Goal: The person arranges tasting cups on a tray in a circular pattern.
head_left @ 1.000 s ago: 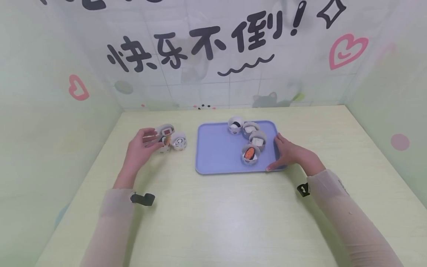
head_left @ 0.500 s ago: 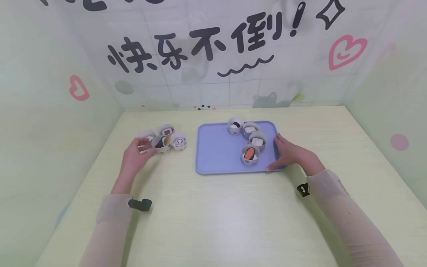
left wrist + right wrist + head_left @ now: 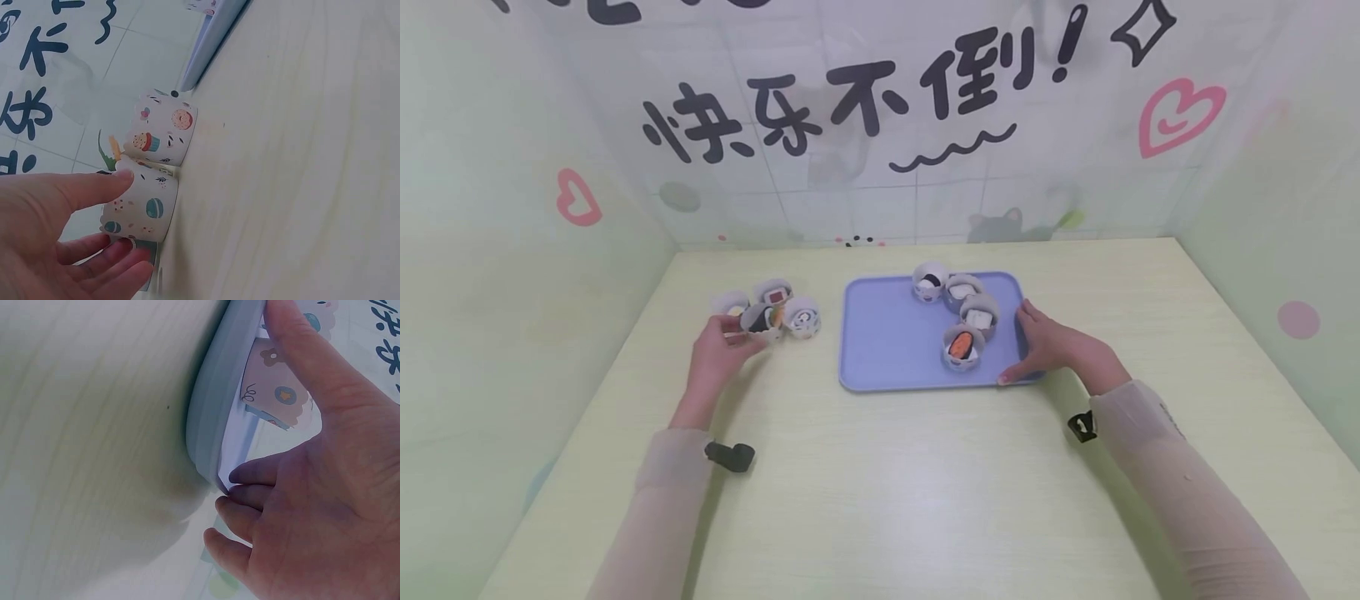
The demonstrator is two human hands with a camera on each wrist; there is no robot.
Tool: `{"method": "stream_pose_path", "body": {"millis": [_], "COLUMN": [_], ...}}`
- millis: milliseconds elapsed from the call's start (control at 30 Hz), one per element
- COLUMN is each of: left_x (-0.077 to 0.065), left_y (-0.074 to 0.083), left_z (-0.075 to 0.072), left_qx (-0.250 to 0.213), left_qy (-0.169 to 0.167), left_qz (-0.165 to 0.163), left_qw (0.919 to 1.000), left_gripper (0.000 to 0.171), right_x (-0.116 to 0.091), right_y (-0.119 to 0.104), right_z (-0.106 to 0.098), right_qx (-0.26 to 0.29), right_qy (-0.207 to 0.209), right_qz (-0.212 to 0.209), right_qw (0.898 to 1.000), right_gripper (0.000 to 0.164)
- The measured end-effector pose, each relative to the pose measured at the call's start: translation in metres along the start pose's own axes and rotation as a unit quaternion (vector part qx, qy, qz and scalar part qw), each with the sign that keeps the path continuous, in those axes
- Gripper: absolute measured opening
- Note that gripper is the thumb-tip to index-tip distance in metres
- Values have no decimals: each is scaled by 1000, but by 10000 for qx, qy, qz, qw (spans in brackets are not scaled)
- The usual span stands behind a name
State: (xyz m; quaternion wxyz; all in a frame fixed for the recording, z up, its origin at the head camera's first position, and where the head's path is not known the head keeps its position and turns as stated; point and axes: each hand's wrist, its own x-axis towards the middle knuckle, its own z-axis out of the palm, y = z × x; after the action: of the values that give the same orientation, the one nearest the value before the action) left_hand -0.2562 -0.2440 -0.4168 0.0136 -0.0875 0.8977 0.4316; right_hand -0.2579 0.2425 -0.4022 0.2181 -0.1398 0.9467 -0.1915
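Note:
My left hand (image 3: pixel 718 354) has its thumb and fingers around a patterned paper cup (image 3: pixel 147 203) at the left of the table. In that cup sits a toy sushi hand roll (image 3: pixel 762 318) with dark wrap and green and orange filling. Close beside it stand a cup with a white-and-black swirl piece (image 3: pixel 805 320), one with a red-centred sushi piece (image 3: pixel 774 295), and a partly hidden cup (image 3: pixel 732 302). At the right, my right hand (image 3: pixel 1051 343) rests on the corner of a blue tray (image 3: pixel 887 333), thumb on the front rim, fingers along the right side.
On the tray's right half stand several paper cups, including one with orange-topped sushi (image 3: pixel 961 345) and one with black-banded sushi (image 3: pixel 929 283). The pale wooden table (image 3: pixel 880 483) is closed in by printed walls at the back and both sides.
My left hand drew back left from the hand roll's cup, uncovering the partly hidden cup behind, then came forward right onto the hand roll's cup again. My right hand and the tray stay put.

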Motion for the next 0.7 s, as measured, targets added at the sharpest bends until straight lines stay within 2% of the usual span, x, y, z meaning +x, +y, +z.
{"method": "stream_pose_path", "body": {"millis": [200,367,700], "left_x": [5,10,11], "left_y": [2,1,3], "left_z": [7,11,14], "left_qx": [-88,32,-73], "left_qy": [33,149,236], "left_qz": [-157,-258,-112], "left_qw": [9998,9995,9996], "left_gripper": [74,72,71], "right_x": [0,2,1], "right_y": [-1,0,0], "right_z": [0,2,0], "right_qx": [20,1,-37], "right_qy": [-4,-27,6], "right_qz": [-7,8,2], "right_qw": [10000,10000,10000], "right_gripper": [135,134,134]}}
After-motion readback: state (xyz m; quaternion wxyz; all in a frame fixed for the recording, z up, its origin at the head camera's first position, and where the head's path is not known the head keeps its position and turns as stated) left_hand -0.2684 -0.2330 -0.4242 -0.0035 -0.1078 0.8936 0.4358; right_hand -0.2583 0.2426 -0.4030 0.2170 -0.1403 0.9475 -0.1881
